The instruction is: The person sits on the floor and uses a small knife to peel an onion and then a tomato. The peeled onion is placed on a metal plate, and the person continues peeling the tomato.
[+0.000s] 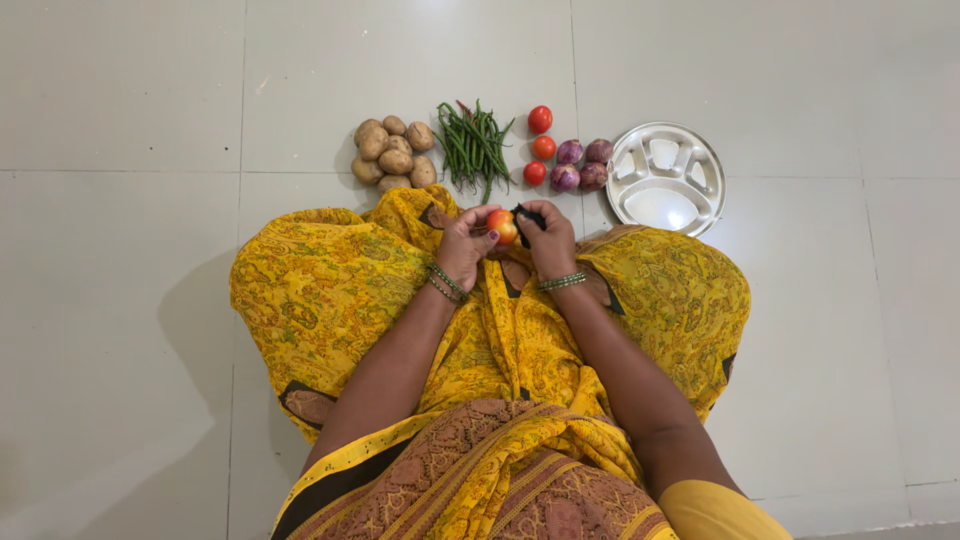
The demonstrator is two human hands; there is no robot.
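Note:
My left hand holds an orange-red tomato over my lap. My right hand grips a black-handled knife right beside the tomato; its blade is hidden. Both wrists wear green bangles. I sit cross-legged on the floor in yellow patterned cloth.
On the pale tiled floor ahead lie a pile of potatoes, a bunch of green beans, three red tomatoes, several purple onions and a round steel compartment plate at the right.

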